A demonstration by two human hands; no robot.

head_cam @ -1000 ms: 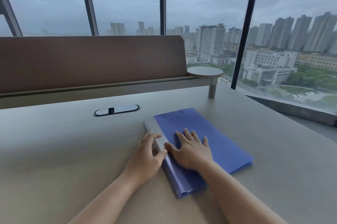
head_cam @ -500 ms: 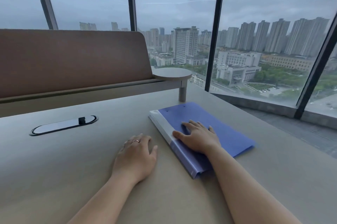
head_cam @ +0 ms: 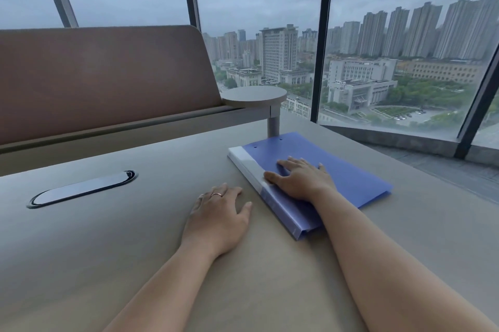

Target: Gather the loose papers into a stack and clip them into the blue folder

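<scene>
One view only, from the head. Right of centre in the frame lies the folder (head_cam: 348, 169), shut, flat on the desk (head_cam: 108, 250), its pale spine edge toward the middle and its far corner just beside the post of the round shelf (head_cam: 253, 94). The right hand (head_cam: 299, 179) lies palm-down on the cover near the spine, fingers spread, clamped on nothing. The left hand (head_cam: 218, 217) rests flat on the bare desk just left of the folder, fingers loosely apart, apart from the spine and holding nothing. At left centre sits the dark cable slot (head_cam: 81, 189). No loose papers show anywhere on the desk — whether they are inside the folder cannot be told, though that seems likely.

The step in hand looks like a last press on the closed cover. To do it well, press evenly along the spine side so the cover lies flat, and keep the folder from sliding on the smooth top — the left hand could steady the spine.
</scene>
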